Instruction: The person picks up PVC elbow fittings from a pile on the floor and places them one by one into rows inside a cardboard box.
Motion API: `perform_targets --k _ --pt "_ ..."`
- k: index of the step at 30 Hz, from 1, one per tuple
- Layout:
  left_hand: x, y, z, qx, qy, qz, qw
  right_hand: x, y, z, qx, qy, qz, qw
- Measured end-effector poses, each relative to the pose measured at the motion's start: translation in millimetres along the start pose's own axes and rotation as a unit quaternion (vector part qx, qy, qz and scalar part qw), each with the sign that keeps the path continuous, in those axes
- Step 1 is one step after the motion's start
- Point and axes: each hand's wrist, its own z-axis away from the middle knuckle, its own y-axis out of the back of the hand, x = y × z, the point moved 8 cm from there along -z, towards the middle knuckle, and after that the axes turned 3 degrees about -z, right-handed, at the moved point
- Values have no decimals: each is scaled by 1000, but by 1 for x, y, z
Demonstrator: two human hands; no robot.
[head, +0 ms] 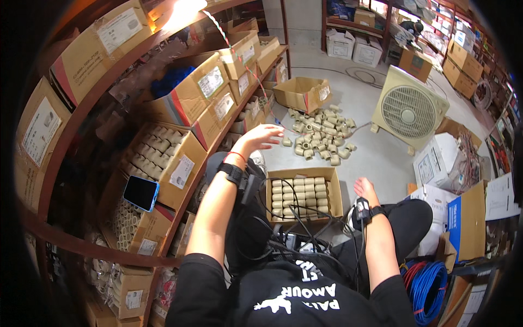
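Observation:
My left hand (262, 137) is raised with its fingers spread and nothing in it, just left of a heap of beige plastic pipe elbows (322, 133) on the floor. A single elbow (287, 142) lies closest to its fingertips. Between my legs stands an open cardboard box (336, 196) with rows of beige pipe fittings (300, 192) inside. To the right of that box, apart from it, is my right hand (365, 189). Its fingers are foreshortened, and I see nothing held in them. Black cables cross in front of the box.
Behind the heap sits an open carton (300, 94). A box fan (408, 110) stands on the right. Shelving with cartons of fittings (155, 151) lines my left, where a phone (141, 193) rests. Blue cable coils (427, 292) lie lower right. Another person (410, 27) is far back.

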Motion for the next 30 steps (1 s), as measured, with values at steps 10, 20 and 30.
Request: perform_targets --k 10,20,30 --pt "-51 1 -42 30 67 28 997 -47 -41 7 -19 -22 290 957" --pt "-130 5 -122 21 186 -82 979 -68 -17 -79 19 -23 361 932" --pt "-201 -50 -211 -25 159 -98 982 10 -139 -147 -191 -44 244 950"
